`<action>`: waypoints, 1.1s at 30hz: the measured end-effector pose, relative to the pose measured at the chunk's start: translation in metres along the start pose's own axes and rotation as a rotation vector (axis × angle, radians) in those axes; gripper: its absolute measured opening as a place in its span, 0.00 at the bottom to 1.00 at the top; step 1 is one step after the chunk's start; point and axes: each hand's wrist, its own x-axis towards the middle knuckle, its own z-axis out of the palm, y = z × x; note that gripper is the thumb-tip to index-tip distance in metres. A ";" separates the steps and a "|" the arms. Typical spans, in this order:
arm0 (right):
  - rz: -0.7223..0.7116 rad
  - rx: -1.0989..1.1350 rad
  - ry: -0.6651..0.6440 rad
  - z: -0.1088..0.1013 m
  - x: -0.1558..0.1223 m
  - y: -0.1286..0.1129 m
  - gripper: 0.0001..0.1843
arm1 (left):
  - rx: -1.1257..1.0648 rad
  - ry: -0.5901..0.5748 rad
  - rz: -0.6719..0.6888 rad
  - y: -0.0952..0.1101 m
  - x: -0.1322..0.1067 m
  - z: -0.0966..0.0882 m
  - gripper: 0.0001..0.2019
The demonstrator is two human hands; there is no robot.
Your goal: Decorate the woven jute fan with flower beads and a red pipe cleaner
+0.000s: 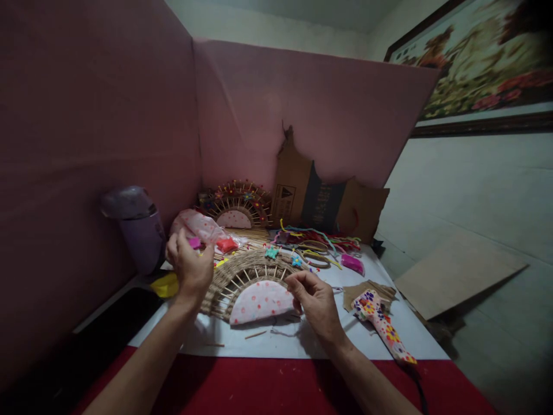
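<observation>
Before pink panels (pixel 311 109), over the white-and-red bench (pixel 268 349), left hand (pixel 193 268) has fingers apart; whether right hand (pixel 318 302) clamps the woven fan (pixel 259 302) is unclear.

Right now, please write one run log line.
left hand: near woven fan, grasp unclear | right hand: near dotted half-circle, grasp unclear | flowered glue gun: lying at right

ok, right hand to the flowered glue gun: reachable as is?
Likely yes. The glue gun lies just right of the right hand, its handle angled toward the wearer; nothing visible stands between them.
</observation>
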 end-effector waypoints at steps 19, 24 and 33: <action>0.008 -0.010 -0.123 0.005 -0.005 0.006 0.28 | -0.457 -0.765 0.440 0.029 -0.092 0.011 0.03; -0.093 -0.141 -0.082 0.005 -0.003 0.002 0.28 | -0.423 -0.774 0.487 0.033 -0.091 0.009 0.03; -0.190 -0.470 0.166 -0.060 0.005 -0.052 0.22 | -0.465 -0.774 0.257 0.033 -0.087 0.013 0.06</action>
